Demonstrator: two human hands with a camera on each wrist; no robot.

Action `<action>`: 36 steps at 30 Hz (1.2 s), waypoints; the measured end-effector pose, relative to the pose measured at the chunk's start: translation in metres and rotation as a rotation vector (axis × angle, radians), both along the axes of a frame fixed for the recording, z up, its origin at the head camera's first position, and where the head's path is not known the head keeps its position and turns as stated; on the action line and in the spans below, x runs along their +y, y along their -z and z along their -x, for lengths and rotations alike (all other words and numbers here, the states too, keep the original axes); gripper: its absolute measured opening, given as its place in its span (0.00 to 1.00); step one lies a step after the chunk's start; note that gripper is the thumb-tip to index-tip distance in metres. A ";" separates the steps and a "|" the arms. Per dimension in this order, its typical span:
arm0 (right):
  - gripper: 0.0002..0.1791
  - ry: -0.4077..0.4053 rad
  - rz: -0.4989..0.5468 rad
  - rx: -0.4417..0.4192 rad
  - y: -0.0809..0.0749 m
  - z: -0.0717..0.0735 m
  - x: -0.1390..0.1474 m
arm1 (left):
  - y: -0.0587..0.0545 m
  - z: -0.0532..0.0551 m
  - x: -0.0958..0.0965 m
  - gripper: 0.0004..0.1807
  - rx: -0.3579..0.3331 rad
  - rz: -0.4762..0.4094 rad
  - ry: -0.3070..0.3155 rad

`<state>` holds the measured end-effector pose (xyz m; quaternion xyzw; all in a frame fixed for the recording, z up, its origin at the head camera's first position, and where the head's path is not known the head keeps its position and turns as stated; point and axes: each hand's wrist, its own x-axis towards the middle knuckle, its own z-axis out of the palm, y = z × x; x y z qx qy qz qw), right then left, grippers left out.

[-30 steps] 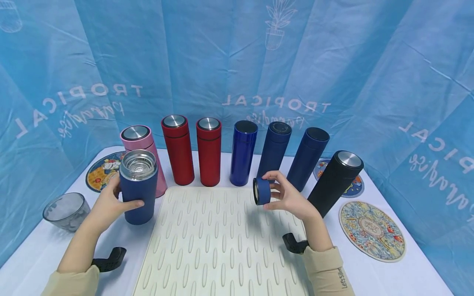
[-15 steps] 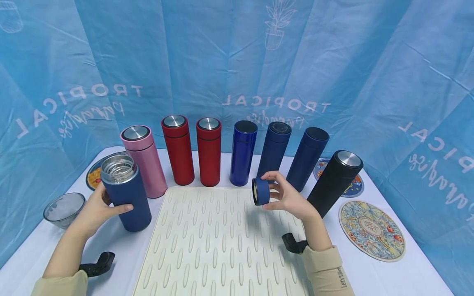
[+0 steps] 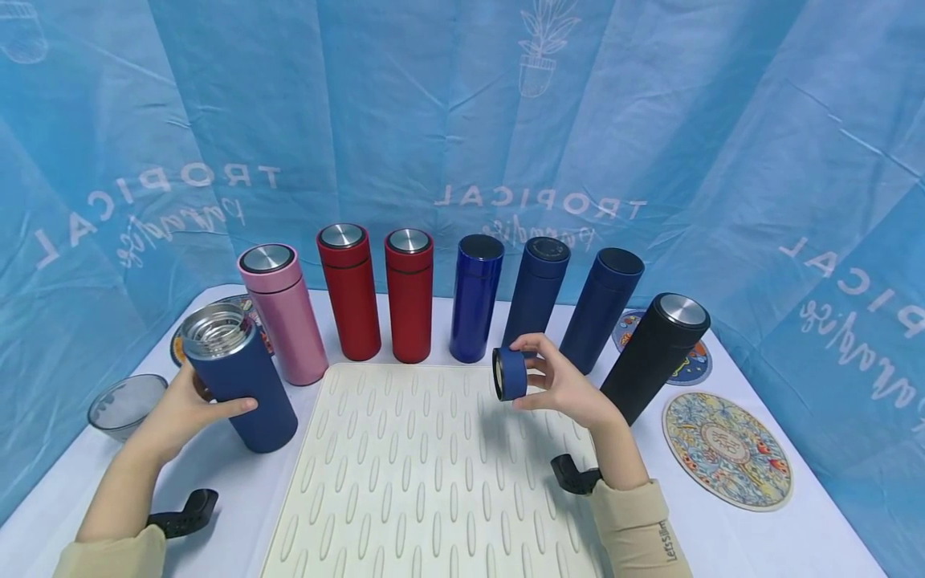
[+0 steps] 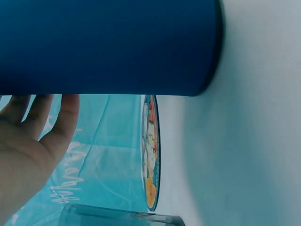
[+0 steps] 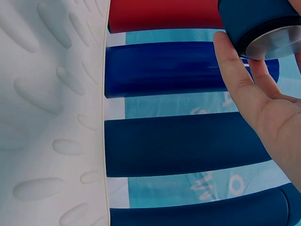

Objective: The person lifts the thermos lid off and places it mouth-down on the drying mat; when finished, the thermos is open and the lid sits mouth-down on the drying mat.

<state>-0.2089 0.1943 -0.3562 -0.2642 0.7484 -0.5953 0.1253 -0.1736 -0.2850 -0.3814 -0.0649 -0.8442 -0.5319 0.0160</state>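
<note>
Left grip (image 3: pixel 177 413) clasps an uncapped blue bottle (image 3: pixel 249 381), thumb laid across its front, at the left side of a white tabletop (image 3: pixel 730 542), while the right grip (image 3: pixel 564 389) pinches a blue lid (image 3: pixel 513 375) between thumb and fingers above a pale mat (image 3: pixel 433 457). The uncapped bottle's metal mouth faces up, and its base shows just outside the mat's left edge; whether it touches the cloth cannot be told. A narrow gap parts it from a pink bottle (image 3: pixel 289 329) behind. The lid's rimmed face is turned to the left, and a wide stretch of mat spans the room between the two hands. Along the mat's far edge, capped bottles line up before a blue curtain (image 3: pixel 448 96): a red bottle (image 3: pixel 350 305), a second red bottle (image 3: pixel 409 309), a glossy blue bottle (image 3: pixel 475 309), a navy bottle (image 3: pixel 536 297) and a second navy bottle (image 3: pixel 601 305). Past the mat's right edge, a black bottle (image 3: pixel 650 361) rises near the right grip, narrowing the room on that side. A glass bowl (image 3: pixel 119 401) sits near the tabletop's left edge, partly behind the left hand. A round floral coaster (image 3: pixel 726 449) lies toward the right edge, well apart from both hands; a blue coaster (image 3: pixel 699 365) shows partly behind the black bottle.
</note>
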 end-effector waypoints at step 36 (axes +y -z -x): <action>0.37 0.029 -0.116 0.023 0.003 0.015 -0.062 | -0.011 0.002 -0.002 0.53 -0.037 0.174 0.056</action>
